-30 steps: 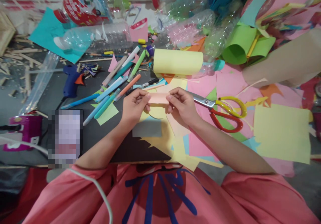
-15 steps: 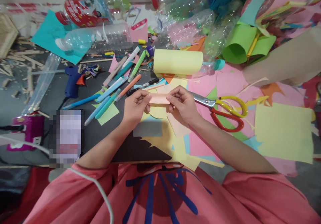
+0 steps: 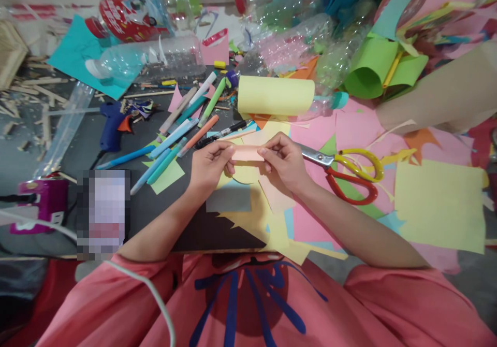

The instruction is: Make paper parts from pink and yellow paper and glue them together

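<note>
A small strip of pale orange paper (image 3: 247,153) is stretched between my two hands, over loose paper sheets. My left hand (image 3: 212,164) pinches its left end between thumb and fingers. At the right end, my right hand (image 3: 282,161) grips it the same way. Scissors (image 3: 351,173) with yellow and red handles lie just right of my right hand, their blades partly hidden behind it. Beyond the hands rests a roll of pale yellow paper (image 3: 275,96) around a clear bottle. Several markers (image 3: 174,139) lie left of and beyond my left hand.
A blue glue gun (image 3: 112,124), a blurred phone (image 3: 105,212) and a purple box (image 3: 42,204) are at the left. Plastic bottles (image 3: 155,57) and wood scraps cover the back. A yellow sheet (image 3: 440,204) and a cardboard tube (image 3: 442,90) lie at the right.
</note>
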The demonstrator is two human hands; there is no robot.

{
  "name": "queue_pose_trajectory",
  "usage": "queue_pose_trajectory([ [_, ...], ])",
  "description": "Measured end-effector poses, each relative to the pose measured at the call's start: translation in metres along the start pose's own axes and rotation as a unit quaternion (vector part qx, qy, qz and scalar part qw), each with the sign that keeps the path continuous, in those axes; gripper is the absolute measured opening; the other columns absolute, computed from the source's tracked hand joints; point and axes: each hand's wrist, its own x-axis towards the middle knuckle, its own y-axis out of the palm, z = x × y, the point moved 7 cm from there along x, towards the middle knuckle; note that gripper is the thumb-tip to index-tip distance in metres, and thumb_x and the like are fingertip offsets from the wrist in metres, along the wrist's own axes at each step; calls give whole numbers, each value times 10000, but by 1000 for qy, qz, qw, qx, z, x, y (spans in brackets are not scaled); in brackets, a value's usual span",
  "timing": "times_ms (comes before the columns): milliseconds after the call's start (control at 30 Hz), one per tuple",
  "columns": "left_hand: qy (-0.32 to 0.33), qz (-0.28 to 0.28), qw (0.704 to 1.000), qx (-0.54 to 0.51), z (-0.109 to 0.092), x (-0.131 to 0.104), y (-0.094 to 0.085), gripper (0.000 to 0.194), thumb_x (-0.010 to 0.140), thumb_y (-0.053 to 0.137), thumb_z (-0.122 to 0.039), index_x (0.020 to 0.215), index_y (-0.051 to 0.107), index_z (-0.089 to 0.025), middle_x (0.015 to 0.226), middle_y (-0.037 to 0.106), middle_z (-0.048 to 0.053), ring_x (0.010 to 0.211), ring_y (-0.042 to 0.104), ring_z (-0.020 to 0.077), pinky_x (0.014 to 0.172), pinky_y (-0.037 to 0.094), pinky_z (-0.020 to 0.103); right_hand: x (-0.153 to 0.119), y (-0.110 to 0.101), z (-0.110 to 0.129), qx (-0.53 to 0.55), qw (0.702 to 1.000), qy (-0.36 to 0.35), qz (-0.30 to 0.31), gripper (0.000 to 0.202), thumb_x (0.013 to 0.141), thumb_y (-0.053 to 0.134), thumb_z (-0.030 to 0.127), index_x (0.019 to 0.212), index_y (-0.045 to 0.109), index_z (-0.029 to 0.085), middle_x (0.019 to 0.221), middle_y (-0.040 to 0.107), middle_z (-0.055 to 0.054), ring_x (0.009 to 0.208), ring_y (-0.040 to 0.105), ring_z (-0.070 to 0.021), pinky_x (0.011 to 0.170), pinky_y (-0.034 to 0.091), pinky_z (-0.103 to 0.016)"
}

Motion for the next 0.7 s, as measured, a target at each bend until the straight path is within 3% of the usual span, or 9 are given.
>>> queue_pose_trajectory([
  [333, -6, -2, 1000, -31, 4, 3, 1, 321, 738, 781, -455, 718, 616, -181, 450, 588, -40, 391, 603, 125, 430, 523, 219, -2, 1, -3, 22, 1000, 1, -10, 407, 712, 812, 464, 907, 526, 250, 644, 498, 112, 476, 508, -41, 467, 465, -191],
  [500, -8, 41, 996, -81, 5, 0, 6, 359, 761, 755, -492, 865, 612, -179, 538, 635, -37, 435, 637, 124, 475, 556, 223, -2, -1, -1, 15, 1000, -2, -19, 383, 758, 775, 431, 817, 443, 251, 624, 525, 111, 474, 541, -51, 497, 486, -206],
  [700, -18, 71, 991, -116, 6, -1, 10, 344, 743, 772, -436, 915, 602, -192, 585, 653, -47, 462, 655, 119, 507, 562, 218, 0, -2, -1, 29, 999, -6, -21, 388, 743, 789, 426, 814, 455, 242, 624, 525, 114, 456, 539, -41, 475, 463, -194],
])
